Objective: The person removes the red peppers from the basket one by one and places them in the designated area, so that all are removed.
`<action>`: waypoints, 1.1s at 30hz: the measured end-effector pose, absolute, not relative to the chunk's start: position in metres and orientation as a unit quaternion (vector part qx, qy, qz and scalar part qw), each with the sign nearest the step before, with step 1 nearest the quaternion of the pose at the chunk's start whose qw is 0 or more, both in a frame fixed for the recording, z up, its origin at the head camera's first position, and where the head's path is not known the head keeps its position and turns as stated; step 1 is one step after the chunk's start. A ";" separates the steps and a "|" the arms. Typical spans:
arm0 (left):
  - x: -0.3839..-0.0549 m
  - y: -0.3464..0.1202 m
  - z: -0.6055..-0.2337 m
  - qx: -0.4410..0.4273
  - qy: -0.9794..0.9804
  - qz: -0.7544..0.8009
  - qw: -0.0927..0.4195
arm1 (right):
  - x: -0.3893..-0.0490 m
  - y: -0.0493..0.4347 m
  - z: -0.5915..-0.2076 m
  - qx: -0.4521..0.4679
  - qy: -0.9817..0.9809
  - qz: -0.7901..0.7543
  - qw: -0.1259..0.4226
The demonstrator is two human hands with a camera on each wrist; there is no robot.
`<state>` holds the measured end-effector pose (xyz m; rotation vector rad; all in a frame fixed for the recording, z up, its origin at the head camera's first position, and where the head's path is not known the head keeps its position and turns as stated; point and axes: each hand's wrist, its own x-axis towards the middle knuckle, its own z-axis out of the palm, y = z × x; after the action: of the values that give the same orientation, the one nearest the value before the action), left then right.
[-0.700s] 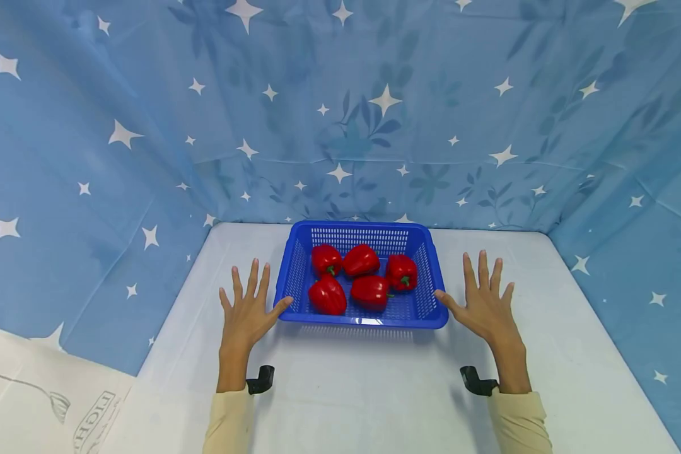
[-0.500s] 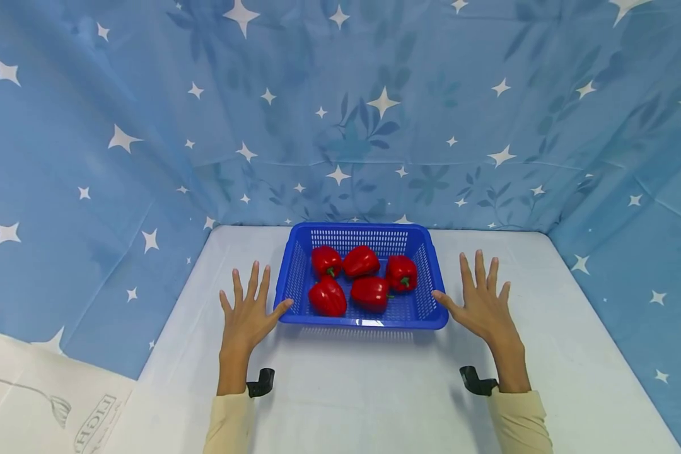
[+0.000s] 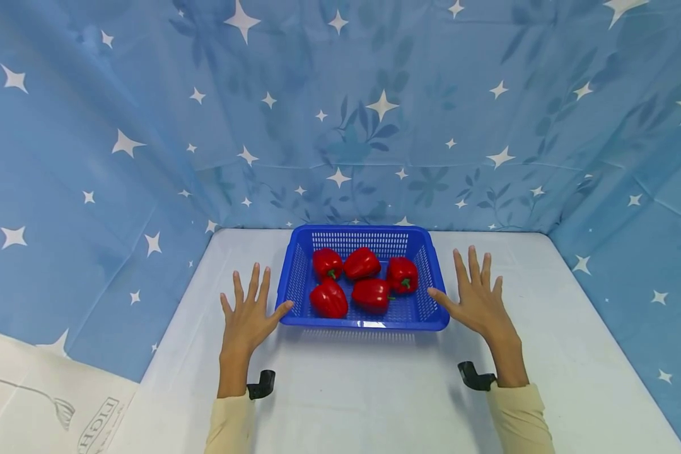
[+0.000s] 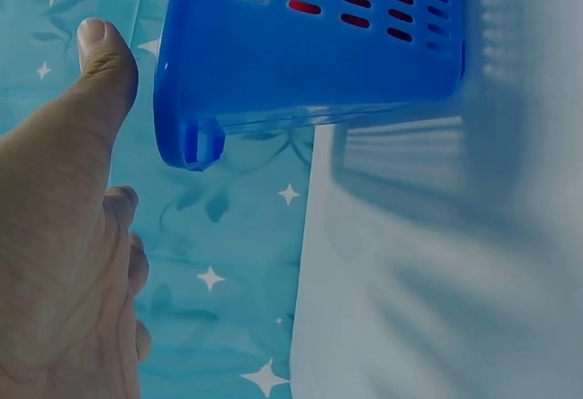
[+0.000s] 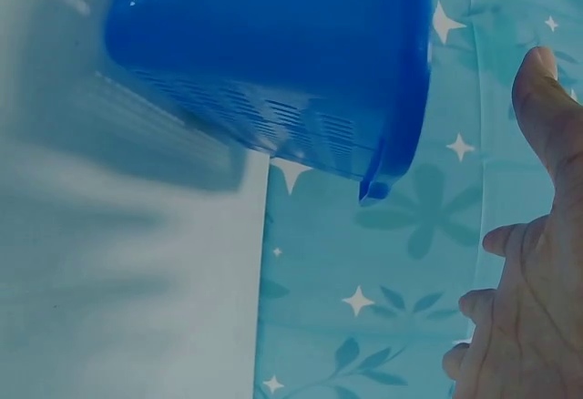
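A blue plastic basket [image 3: 363, 324] with slotted walls stands at the far middle of the table, holding several red bell peppers [image 3: 371, 296]. My left hand [image 3: 248, 323] is spread flat to the left of it, the thumb overlapping the basket's near left corner in the head view. In the left wrist view that thumb [image 4: 105, 71] shows apart from the basket's rim [image 4: 168, 98]. To the right, my right hand [image 3: 482, 309] is also spread, its thumb tip overlapping the right rim from above. The right wrist view has a gap between thumb [image 5: 544, 98] and basket [image 5: 273, 44]. Neither hand holds anything.
The white table [image 3: 363, 397] reaches back to a blue star-patterned curtain [image 3: 340, 126], which also hangs along both sides. A black wrist mount [image 3: 261, 384] sits on the left wrist and another black mount [image 3: 477, 376] on the right. Pale printed cloth [image 3: 45, 397] lies at lower left.
My right hand has moved a little left, toward the basket. The left hand stays nearly in place; the whole head view has shifted slightly. Basket and peppers keep their places.
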<state>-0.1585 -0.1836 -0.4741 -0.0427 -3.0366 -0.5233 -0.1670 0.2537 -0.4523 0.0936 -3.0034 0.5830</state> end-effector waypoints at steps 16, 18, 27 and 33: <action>-0.158 -0.164 -0.480 -0.056 -0.970 -0.234 -0.004 | -0.186 0.248 -0.427 0.061 -0.966 0.248 0.036; -0.158 -0.162 -0.483 -0.059 -0.968 -0.242 -0.004 | -0.190 0.245 -0.424 0.064 -0.962 0.262 0.043; -0.157 -0.159 -0.488 -0.058 -0.961 -0.269 -0.012 | -0.210 0.230 -0.412 0.068 -0.934 0.349 0.024; -0.156 -0.159 -0.489 -0.056 -0.956 -0.288 -0.022 | -0.222 0.219 -0.414 0.047 -0.913 0.404 -0.034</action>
<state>-0.1561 -0.1594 -0.4892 -0.1776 -3.0462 -0.9180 -0.2216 0.2194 -0.4136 0.1525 -2.9317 1.2988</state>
